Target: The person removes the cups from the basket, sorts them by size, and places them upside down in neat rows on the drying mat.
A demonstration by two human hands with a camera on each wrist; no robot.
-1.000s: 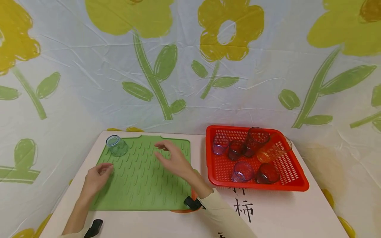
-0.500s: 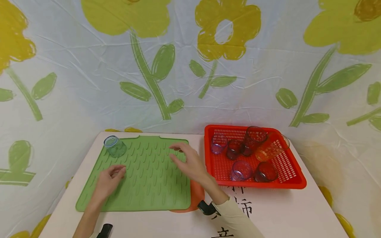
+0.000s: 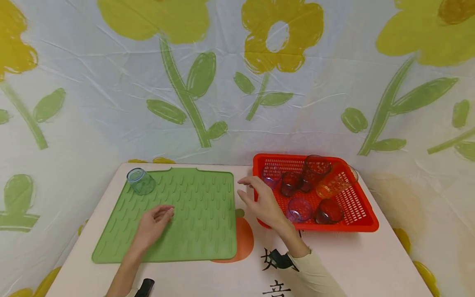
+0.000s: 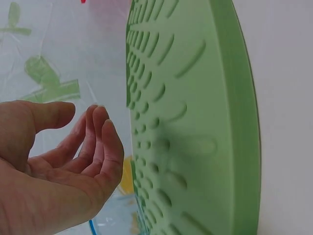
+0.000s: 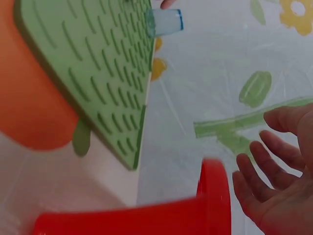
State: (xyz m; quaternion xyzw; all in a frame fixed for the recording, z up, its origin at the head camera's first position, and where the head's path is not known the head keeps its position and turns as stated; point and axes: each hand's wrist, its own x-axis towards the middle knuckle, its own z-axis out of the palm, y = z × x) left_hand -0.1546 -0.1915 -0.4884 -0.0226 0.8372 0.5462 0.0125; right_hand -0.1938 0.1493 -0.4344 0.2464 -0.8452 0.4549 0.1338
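My left hand (image 3: 154,225) hovers over the middle of the green ridged drying mat (image 3: 200,214). Its fingers curl loosely with nothing in them, as the left wrist view shows. A blue-tinted glass (image 3: 142,182) stands at the mat's back left corner, apart from both hands. At the left side of the red plastic basket (image 3: 363,225) is my right hand (image 3: 265,202), fingers apart from the thumb and holding nothing. Inside the basket lie a purple glass (image 3: 299,210), a dark tumbler (image 3: 328,211), a tall amber glass (image 3: 335,181) and several others.
A white tabletop cloth (image 3: 256,276) with black characters and an orange fruit print (image 3: 245,239) lies under the mat and basket. Behind and beside the table hangs a flower-printed white curtain (image 3: 230,99).
My right hand has moved from above the mat rightward to the basket's left edge. My left hand has shifted right, from the mat's left side to its middle. The blue glass stays put.
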